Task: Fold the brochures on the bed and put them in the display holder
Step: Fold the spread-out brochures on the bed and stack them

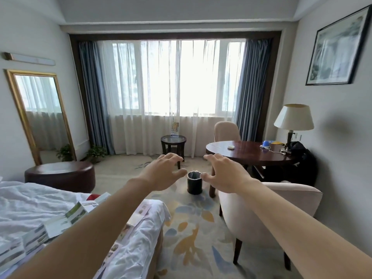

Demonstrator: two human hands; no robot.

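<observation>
Both hands empty: left hand (161, 174) and right hand (223, 174) stretched forward in mid-air, fingers spread, holding nothing. Brochures (60, 218) lie unfolded on the bed (30, 200), one strip draped over its near edge. What I take for the holder (174, 128) sits on the small table (173, 139) by the window, well apart. Risk as I see it: edge strip slides off if the sheet gets tugged
</observation>
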